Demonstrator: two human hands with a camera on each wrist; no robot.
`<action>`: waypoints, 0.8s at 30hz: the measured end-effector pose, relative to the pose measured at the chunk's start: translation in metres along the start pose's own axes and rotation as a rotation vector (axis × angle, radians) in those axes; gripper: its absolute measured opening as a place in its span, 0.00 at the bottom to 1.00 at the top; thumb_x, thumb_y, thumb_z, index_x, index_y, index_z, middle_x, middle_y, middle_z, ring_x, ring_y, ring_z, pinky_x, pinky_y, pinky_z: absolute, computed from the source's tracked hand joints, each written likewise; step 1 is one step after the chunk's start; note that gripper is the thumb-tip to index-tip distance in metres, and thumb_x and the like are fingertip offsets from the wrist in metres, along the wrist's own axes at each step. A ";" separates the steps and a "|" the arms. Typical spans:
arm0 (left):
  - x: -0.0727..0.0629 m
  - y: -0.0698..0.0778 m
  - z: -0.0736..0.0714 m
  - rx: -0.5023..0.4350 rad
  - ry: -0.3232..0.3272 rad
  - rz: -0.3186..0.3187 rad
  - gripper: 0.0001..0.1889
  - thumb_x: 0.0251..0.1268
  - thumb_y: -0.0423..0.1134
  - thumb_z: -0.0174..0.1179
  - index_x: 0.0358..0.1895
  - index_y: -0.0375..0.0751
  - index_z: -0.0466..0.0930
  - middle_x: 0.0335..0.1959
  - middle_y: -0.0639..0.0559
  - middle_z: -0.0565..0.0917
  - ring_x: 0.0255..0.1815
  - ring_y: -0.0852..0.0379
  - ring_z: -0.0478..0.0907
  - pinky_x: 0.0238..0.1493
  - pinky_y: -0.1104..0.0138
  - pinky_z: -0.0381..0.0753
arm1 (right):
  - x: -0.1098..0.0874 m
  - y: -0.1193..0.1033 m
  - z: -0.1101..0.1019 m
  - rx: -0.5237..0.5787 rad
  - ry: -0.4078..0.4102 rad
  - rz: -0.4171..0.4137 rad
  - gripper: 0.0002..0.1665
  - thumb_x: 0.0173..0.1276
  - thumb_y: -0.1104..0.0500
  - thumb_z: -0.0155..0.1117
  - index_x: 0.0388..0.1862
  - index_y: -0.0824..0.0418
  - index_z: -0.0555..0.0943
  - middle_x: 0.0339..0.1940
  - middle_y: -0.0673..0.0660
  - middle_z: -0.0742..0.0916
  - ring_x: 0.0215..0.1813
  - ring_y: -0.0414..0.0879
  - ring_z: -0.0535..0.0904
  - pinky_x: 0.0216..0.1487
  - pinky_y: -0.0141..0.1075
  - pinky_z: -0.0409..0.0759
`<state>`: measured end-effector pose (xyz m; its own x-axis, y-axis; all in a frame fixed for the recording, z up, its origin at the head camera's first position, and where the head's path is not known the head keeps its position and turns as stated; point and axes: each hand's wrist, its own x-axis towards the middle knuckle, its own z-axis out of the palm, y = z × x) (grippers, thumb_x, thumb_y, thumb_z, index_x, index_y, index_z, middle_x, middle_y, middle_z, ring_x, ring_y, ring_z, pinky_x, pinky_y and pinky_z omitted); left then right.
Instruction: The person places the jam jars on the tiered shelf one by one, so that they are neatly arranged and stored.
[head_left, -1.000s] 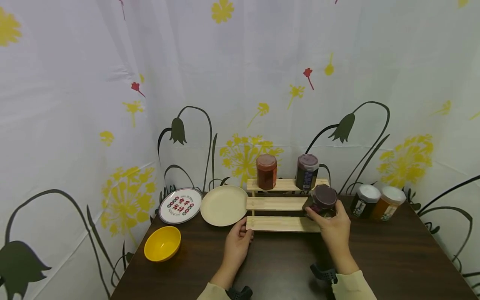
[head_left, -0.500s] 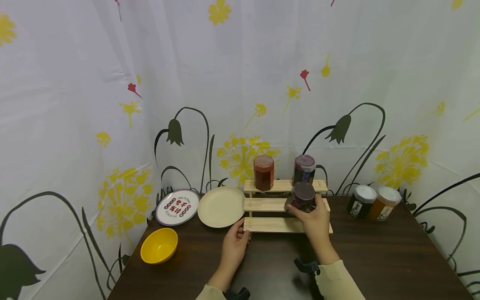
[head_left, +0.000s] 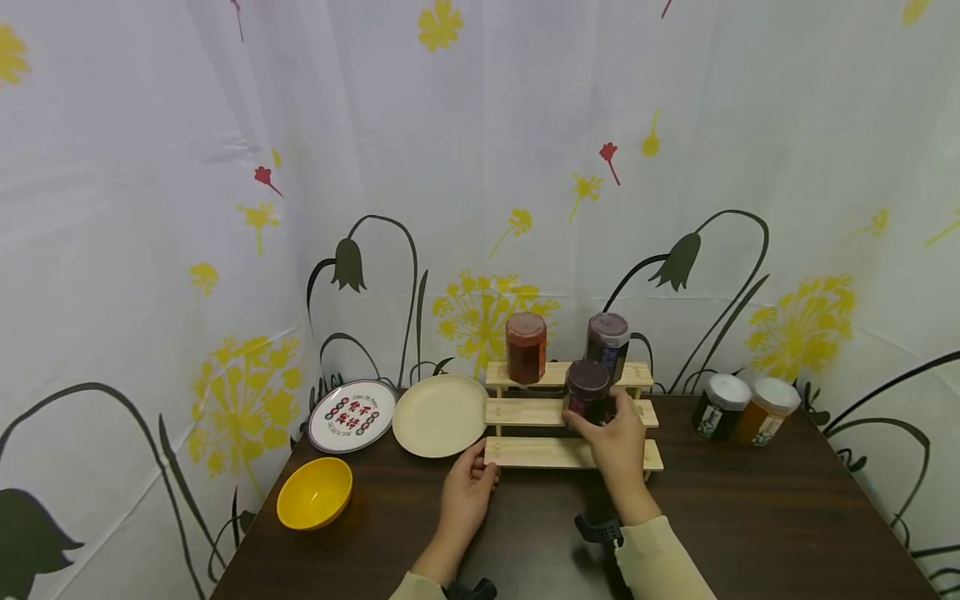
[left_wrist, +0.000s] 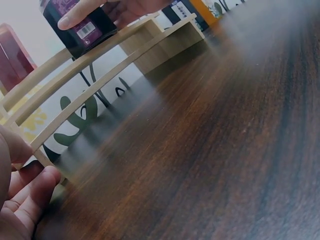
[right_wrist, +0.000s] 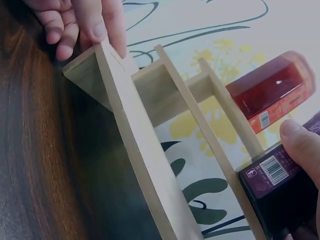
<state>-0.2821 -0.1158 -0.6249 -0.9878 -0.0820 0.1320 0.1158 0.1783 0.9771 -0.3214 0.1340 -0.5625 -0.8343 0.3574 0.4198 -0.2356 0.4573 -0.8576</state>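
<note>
My right hand (head_left: 619,442) grips a dark jar (head_left: 588,390) with a purple label at the middle step of a three-tier wooden rack (head_left: 525,452). In the right wrist view, the base of this jar (right_wrist: 275,185) meets the step's edge. The left hand (head_left: 467,493) pinches the rack's front left corner; its thumb and fingers show on that end in the left wrist view. A red jar (head_left: 527,348) stands on the top step's left, and another dark jar (head_left: 609,342) on its right, partly behind the held one.
Right of the rack stand a white-lidded dark jar (head_left: 722,405) and an amber jar (head_left: 769,410). To the left are a cream plate (head_left: 438,417), a white plate with red lettering (head_left: 352,417) and a yellow bowl (head_left: 315,493). A patterned curtain (head_left: 480,167) hangs behind the dark table (head_left: 750,517).
The right hand has carried the dark jar leftward, from the rack's right end toward the middle of the middle step. My left hand stays at the corner.
</note>
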 end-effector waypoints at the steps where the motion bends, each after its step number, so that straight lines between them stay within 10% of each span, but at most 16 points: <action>1: 0.000 0.000 0.000 -0.002 0.000 0.001 0.25 0.78 0.29 0.64 0.75 0.34 0.77 0.42 0.42 0.86 0.36 0.59 0.85 0.37 0.73 0.88 | 0.000 0.000 0.000 -0.002 0.001 0.002 0.41 0.51 0.52 0.94 0.59 0.63 0.82 0.55 0.62 0.88 0.56 0.55 0.87 0.54 0.47 0.84; 24: -0.001 0.000 0.000 -0.029 -0.002 0.009 0.25 0.77 0.29 0.65 0.74 0.34 0.78 0.42 0.40 0.87 0.36 0.57 0.85 0.36 0.72 0.87 | -0.001 -0.011 0.017 -0.011 -0.094 0.028 0.45 0.53 0.49 0.93 0.63 0.65 0.79 0.56 0.63 0.86 0.52 0.56 0.83 0.52 0.46 0.80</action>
<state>-0.2815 -0.1157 -0.6251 -0.9870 -0.0786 0.1405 0.1276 0.1501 0.9804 -0.3267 0.1148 -0.5583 -0.8838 0.2925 0.3651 -0.2060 0.4574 -0.8651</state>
